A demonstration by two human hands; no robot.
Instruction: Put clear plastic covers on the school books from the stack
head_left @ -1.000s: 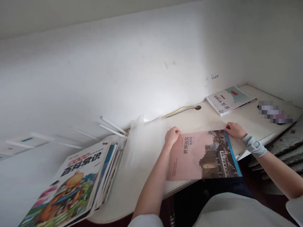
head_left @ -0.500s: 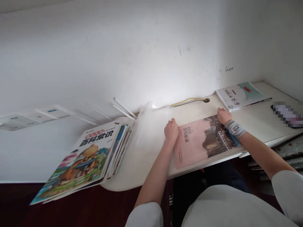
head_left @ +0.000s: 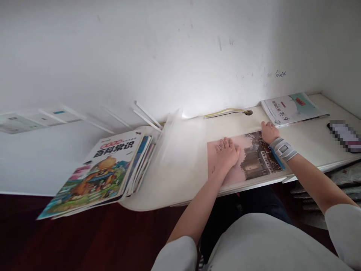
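A pink softcover book with a photo of a stone building and a crowd lies on the white desk. Flat across its pink left part rests my left hand, fingers stretched over the printed title. My right hand, with a grey band on the wrist, is closed at the book's far right corner, its fingers curled on the edge. A blue strip shows along the book's right side. To the left lies a translucent plastic sheet, its outline faint.
A stack of picture books overhangs the desk's left end, beside white sticks. Yellow and black cables run to a hole at the wall. Another booklet and a blurred-out phone lie on the right of the desk.
My left hand has moved from the book's left edge onto its cover and flattened out. My right hand stays at the far right corner. The view has shifted slightly.
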